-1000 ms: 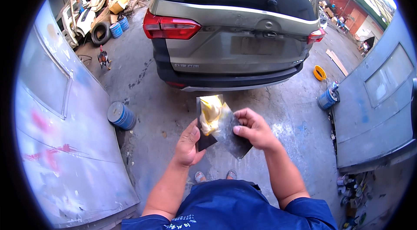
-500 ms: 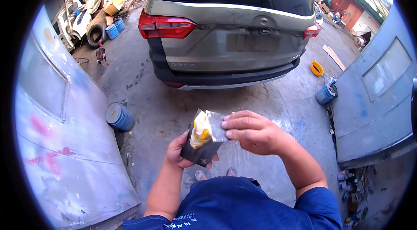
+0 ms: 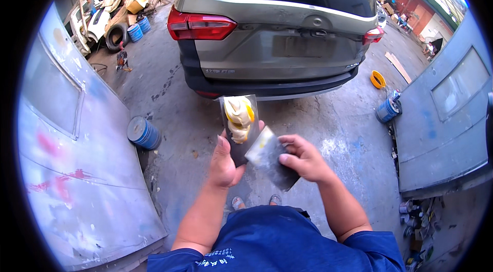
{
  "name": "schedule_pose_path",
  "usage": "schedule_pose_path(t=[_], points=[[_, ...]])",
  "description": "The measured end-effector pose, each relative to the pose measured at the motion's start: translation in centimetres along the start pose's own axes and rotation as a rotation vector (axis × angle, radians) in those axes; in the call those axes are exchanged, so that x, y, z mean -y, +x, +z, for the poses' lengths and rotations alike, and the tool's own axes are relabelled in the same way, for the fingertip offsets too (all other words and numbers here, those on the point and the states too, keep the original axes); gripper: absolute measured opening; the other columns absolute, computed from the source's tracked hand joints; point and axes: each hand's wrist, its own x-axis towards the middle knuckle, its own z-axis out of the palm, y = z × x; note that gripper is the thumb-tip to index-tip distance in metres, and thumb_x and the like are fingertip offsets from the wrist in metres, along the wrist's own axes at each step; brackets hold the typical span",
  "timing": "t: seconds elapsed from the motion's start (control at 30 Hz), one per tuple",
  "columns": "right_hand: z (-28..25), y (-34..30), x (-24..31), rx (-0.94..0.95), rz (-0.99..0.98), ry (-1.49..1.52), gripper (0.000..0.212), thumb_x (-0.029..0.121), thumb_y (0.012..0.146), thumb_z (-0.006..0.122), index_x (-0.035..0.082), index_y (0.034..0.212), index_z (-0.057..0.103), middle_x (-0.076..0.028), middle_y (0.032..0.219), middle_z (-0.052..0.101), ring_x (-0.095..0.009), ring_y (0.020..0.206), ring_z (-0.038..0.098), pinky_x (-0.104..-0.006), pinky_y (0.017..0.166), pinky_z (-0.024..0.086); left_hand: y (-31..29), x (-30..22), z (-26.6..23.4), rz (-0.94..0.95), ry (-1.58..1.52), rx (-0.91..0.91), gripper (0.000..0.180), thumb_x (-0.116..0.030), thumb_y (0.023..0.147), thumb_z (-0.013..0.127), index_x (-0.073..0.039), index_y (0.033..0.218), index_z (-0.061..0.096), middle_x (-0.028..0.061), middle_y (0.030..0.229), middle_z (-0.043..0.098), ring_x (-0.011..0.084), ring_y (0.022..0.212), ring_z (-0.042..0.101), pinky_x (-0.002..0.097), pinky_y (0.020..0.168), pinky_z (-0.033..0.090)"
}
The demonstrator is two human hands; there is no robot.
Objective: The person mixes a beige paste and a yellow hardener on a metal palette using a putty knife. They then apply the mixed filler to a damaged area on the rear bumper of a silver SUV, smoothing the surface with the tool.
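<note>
My left hand [image 3: 226, 164] grips a dark flat board [image 3: 238, 153], held up in front of me. On its upper part sits a mound of cream-coloured putty [image 3: 239, 113] streaked with yellow. Just right of the board, my right hand [image 3: 306, 159] pinches a flat spreader [image 3: 275, 161], grey and somewhat blurred, with its pale, yellow-smeared edge toward the board. The spreader's left corner comes close to the board; whether they touch I cannot tell. Beyond both hands stands the rear of a grey-green car [image 3: 257, 48], its tailgate scuffed.
Metal doors flank me, one at left [image 3: 77, 169] and one at right [image 3: 452, 118]. A blue drum [image 3: 144, 133] stands by the left door, a blue can [image 3: 387, 110] by the right. An orange-yellow ring-shaped item [image 3: 377, 80] lies beyond it. A rooster [image 3: 122, 60] stands near a tyre [image 3: 117, 37].
The board has risen and turned more upright in my left hand. My right hand has drawn the spreader off the putty, down and to the right, turning it over.
</note>
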Motion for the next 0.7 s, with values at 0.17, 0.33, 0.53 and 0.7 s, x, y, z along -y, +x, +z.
schedule_pose_path(t=[0.17, 0.33, 0.53, 0.7], points=[[1.1, 2.2, 1.1, -0.044, 0.029, 0.292, 0.038, 0.006, 0.086, 0.062, -0.003, 0.119, 0.046, -0.011, 0.107, 0.059, -0.014, 0.097, 0.057, -0.0298, 0.086, 0.048, -0.6, 2.5, -1.5, 0.100, 0.388, -0.007, 0.075, -0.056, 0.090, 0.045, 0.001, 0.137, 0.036, 0.0133, 0.134, 0.047, 0.0224, 0.121, 0.048, 0.0361, 0.102, 0.036], [-0.5, 2.9, 5.0, -0.071, -0.101, 0.347, 0.040, 0.007, 0.084, 0.064, -0.002, 0.121, 0.049, -0.010, 0.106, 0.061, -0.014, 0.094, 0.060, -0.0285, 0.087, 0.048, -0.8, -0.2, -2.9, -0.007, 0.573, 0.034, 0.052, -0.034, 0.096, 0.051, 0.001, 0.133, 0.045, 0.0086, 0.123, 0.055, 0.0167, 0.107, 0.053, 0.0301, 0.093, 0.042], [-0.9, 2.3, 6.5, 0.227, -0.695, -0.048, 0.036, -0.005, 0.078, 0.061, 0.002, 0.113, 0.058, -0.014, 0.116, 0.059, -0.027, 0.114, 0.055, -0.0387, 0.095, 0.046, -2.1, -1.1, -3.8, -0.436, -0.362, 0.110, 0.067, -0.048, 0.092, 0.046, -0.005, 0.140, 0.030, 0.0241, 0.129, 0.046, 0.0461, 0.103, 0.057, 0.0547, 0.071, 0.053], [0.0, 3.3, 6.7, 0.265, -0.559, -0.446, 0.039, -0.007, 0.072, 0.059, 0.005, 0.109, 0.064, -0.017, 0.118, 0.059, -0.032, 0.116, 0.054, -0.0400, 0.095, 0.045, -3.0, 0.0, -4.0, -0.435, -0.648, 0.235, 0.067, -0.052, 0.093, 0.040, -0.006, 0.141, 0.030, 0.0250, 0.131, 0.045, 0.0486, 0.105, 0.055, 0.0589, 0.072, 0.051]])
